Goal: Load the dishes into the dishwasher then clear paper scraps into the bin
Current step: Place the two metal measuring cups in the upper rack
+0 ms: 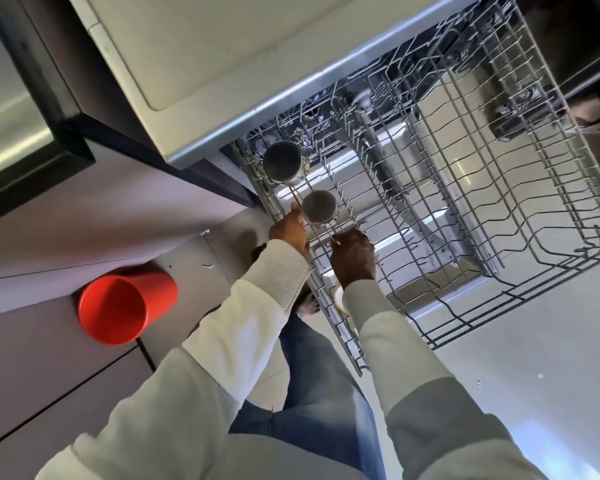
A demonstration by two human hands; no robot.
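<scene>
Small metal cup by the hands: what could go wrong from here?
The small metal cup sits among the rack prongs with the left hand against it; it may tip once released. The right hand seems to grip a wire of the pulled-out rack; pushing hard could jolt it and topple the larger cup.

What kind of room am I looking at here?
Most likely a home kitchen: a pulled-out dishwasher rack holding two metal cups, under a countertop.
</scene>
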